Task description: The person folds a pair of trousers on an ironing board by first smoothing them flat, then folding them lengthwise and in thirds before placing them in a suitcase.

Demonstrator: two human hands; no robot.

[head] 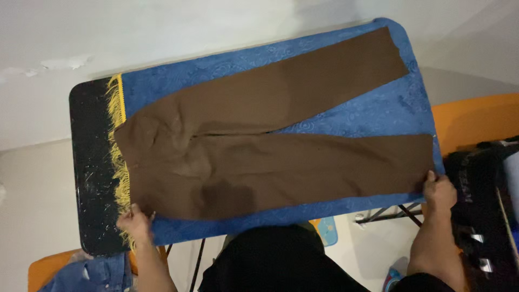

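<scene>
Hands [135, 220] on brown trousers [270, 146]

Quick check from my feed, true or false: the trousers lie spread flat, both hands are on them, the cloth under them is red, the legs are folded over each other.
1. The brown trousers lie spread flat on the table. True.
2. The left hand is at the waist corner, the right hand at a leg hem. True.
3. The cloth under them is red. False: the cloth is blue, with a yellow fringe.
4. The legs are folded over each other. False: they lie apart, splayed.
</scene>
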